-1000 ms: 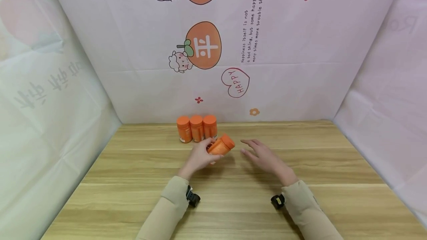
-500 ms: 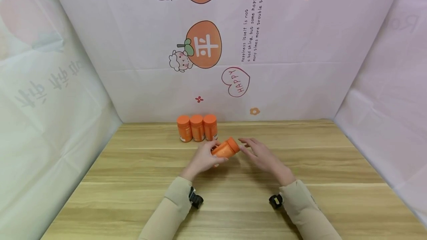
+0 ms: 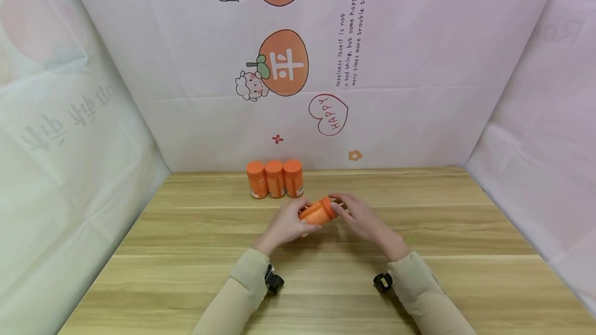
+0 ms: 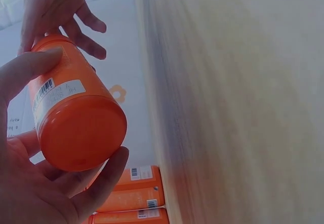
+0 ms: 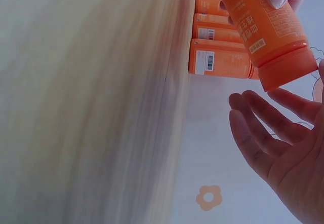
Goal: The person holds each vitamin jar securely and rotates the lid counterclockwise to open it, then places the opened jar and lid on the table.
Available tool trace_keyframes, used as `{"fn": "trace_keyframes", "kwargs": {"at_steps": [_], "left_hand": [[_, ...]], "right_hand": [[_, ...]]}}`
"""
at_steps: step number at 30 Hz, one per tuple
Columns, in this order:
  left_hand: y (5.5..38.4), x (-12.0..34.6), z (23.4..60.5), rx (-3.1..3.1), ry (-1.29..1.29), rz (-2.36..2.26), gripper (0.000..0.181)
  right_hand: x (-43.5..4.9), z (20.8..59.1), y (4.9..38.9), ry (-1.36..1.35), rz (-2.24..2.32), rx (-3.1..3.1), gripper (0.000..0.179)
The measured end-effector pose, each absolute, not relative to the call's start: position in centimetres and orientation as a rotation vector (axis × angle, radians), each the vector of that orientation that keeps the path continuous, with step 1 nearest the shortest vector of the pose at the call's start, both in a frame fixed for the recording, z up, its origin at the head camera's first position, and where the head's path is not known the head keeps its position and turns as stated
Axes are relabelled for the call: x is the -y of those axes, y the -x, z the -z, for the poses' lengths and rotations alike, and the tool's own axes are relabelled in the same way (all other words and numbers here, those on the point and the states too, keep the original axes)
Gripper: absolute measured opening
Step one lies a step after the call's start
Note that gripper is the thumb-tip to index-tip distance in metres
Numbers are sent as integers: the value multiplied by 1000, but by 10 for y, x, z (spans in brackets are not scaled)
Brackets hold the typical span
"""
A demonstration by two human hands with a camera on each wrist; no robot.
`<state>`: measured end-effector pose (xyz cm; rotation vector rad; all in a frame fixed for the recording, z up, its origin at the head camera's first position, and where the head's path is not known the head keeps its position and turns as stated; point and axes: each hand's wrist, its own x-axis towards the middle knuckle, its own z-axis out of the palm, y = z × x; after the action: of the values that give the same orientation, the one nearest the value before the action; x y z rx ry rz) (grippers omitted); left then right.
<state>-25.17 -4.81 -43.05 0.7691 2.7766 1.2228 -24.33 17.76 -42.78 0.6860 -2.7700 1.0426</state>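
Observation:
An orange bottle tilts above the table, its cap towards the right. The left hand grips the bottle's body; in the left wrist view its thumb lies along one side and fingers wrap beneath. In the right wrist view the right hand has its palm turned to the orange cap, with thumb and forefinger tips right at the cap's edge. Its other fingers are spread and loosely bent. Three matching orange bottles stand in a row behind the left hand.
The wooden table meets a white printed cloth at its back edge. More white cloth hangs along the left, and another cloth along the right. The standing bottles are close to the back cloth.
The left hand has carried the tilted bottle a little rightward, away from the row. The right hand has moved slightly left, and its fingertips have come up to the cap.

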Motion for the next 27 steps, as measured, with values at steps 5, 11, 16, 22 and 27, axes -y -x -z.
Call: {"fn": "trace_keyframes", "kwargs": {"at_steps": [5, 11, 16, 22, 27], "left_hand": [[248, 45, 429, -2777, -785, -1199, 46], [245, 43, 428, -2762, -811, -1197, 41], [243, 41, 428, -2813, -841, -1128, 42], [240, 40, 428, -2836, -860, -1094, 45], [240, 39, 427, -2840, -880, -1087, 46]], "right_hand": [[-173, 426, 242, -707, -1080, 2759, 49], [-170, 427, 241, -704, -1137, 2755, 41], [-168, 425, 239, -660, -1229, 2777, 37], [-165, 425, 237, -601, -1297, 2796, 37], [-165, 425, 236, -569, -1315, 2794, 38]]}}
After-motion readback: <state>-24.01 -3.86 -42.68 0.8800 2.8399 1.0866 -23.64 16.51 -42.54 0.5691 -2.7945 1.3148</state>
